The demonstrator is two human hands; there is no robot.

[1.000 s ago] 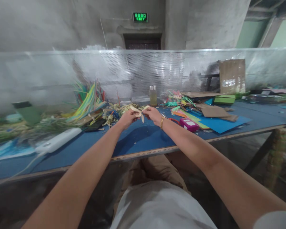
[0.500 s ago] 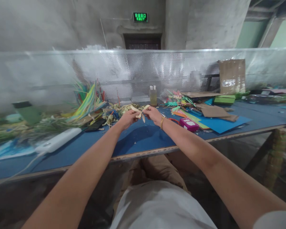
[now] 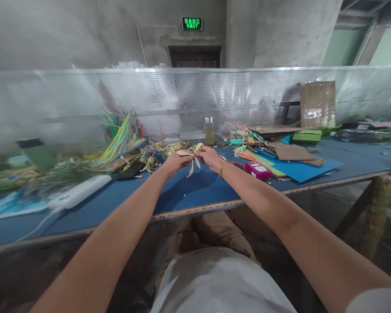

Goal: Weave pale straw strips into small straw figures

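Above the blue tabletop [image 3: 211, 190], my two hands meet over a pale strip piece [image 3: 197, 162], cream-coloured with several leaf-like ends. My left hand [image 3: 176, 162] pinches it from the left, fingers closed. From the other side my right hand [image 3: 208, 157], a gold bracelet [image 3: 221, 168] at its wrist, grips it between thumb and fingers. One pale end points up between the hands, one lies over the left fingers, and others hang down. The exact spot under the fingertips is hidden. Behind the hands lies a heap of similar pale strips [image 3: 164, 149].
A clear bottle [image 3: 209, 131] stands behind the hands. To the right are a purple box [image 3: 258, 170], blue sheets [image 3: 308, 168] and cardboard [image 3: 295, 152]. At left lie a white power bank-like block [image 3: 80, 191], a bundle of coloured stems [image 3: 124, 134] and a green bottle [image 3: 35, 153].
The pale ends have shifted: one now hangs lower and further left below the fingers, and another lies across the left fingertips. Both hands stay nearly in place.
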